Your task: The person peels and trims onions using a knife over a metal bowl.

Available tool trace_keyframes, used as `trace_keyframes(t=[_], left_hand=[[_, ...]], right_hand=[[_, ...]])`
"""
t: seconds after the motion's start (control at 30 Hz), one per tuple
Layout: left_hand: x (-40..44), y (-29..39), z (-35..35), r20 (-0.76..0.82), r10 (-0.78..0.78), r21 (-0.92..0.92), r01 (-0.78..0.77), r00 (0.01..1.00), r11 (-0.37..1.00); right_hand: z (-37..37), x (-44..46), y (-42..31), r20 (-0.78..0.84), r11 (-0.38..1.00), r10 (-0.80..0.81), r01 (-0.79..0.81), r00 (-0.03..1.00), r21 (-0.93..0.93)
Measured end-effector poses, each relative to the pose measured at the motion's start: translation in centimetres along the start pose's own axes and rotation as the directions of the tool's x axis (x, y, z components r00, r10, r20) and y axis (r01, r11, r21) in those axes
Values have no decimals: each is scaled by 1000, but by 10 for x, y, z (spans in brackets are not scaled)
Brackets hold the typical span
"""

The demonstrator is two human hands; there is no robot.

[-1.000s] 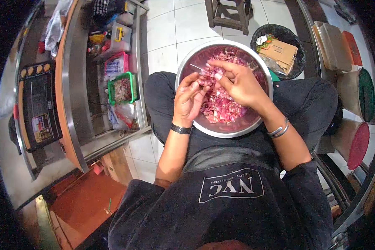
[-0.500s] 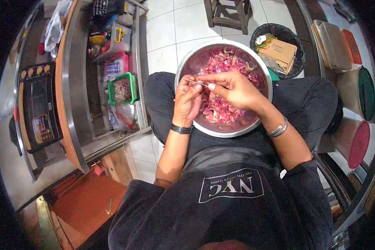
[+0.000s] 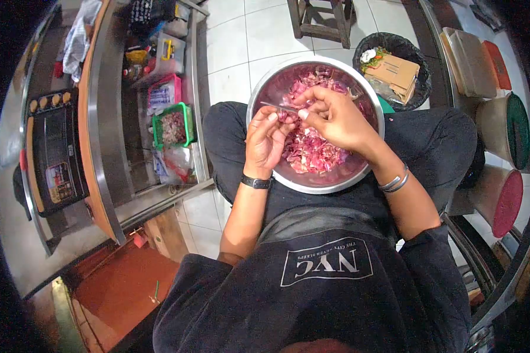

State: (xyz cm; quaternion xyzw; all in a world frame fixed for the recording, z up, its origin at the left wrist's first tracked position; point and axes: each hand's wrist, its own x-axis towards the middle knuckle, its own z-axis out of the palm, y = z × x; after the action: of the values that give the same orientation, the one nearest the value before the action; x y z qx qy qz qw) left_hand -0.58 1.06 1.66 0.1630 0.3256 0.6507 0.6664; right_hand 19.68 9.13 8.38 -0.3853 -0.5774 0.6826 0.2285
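A wide steel bowl of chopped red meat rests on my lap. Over its left side, my left hand is closed with its fingertips on a small piece of meat. My right hand has thumb and fingers pinched on one end of a thin skewer. The skewer's other end points left, over my left fingertips. Both hands are close together; how far the skewer goes into the meat is hidden by the fingers.
Left, a shelf holds a green basket, a pink basket and a clear box. A black-lined bin with cardboard stands beyond my right knee, near a wooden stool. Lidded containers stand at the right.
The skewer was tilted down to the right at first, then lay lower across both hands' fingertips; now it sits a little higher. My right fingers have curled back from my left fingertips since half a second ago.
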Motion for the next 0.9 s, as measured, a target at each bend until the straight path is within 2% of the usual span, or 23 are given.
trace_keyframes(t=[0.07, 0.13, 0.27, 0.33, 0.4, 0.47, 0.6, 0.67, 0.77, 0.9], left_hand=[[0, -2, -7, 54, 11, -19, -10, 998, 1000], [-2, 0, -3, 11, -12, -21, 13, 1000, 1000], [-3, -1, 0, 42, 17, -26, -16, 999, 1000], [-3, -2, -2, 47, 1, 52, -3, 999, 999], [-3, -2, -3, 44, 8, 56, -10, 999, 998], [-3, -3, -4, 42, 14, 59, -16, 999, 998], [-4, -3, -2, 34, 12, 85, -15, 999, 996], [-5, -3, 0, 24, 12, 114, -15, 1000, 993], [-4, -4, 2, 27, 14, 161, -18, 1000, 987], [-3, -2, -3, 25, -9, 111, 6, 1000, 994]], right_hand=[[3, 4, 15, 36, 991, -134, 134, 990, 10], [5, 5, 17, 59, 990, -140, 138, 988, 37], [4, 3, 12, 104, 990, -127, 120, 986, 76], [3, 4, 14, 112, 988, -128, 117, 985, 102], [4, 5, 17, 120, 985, -129, 114, 984, 129], [5, 5, 18, 106, 974, -148, 127, 983, 185], [9, 6, 21, 87, 977, -140, 123, 986, 174], [12, 5, 19, 33, 973, -79, 69, 996, 219], [15, 6, 24, -5, 985, -83, 83, 997, 150], [20, 2, 16, -65, 983, -93, 102, 994, 151]])
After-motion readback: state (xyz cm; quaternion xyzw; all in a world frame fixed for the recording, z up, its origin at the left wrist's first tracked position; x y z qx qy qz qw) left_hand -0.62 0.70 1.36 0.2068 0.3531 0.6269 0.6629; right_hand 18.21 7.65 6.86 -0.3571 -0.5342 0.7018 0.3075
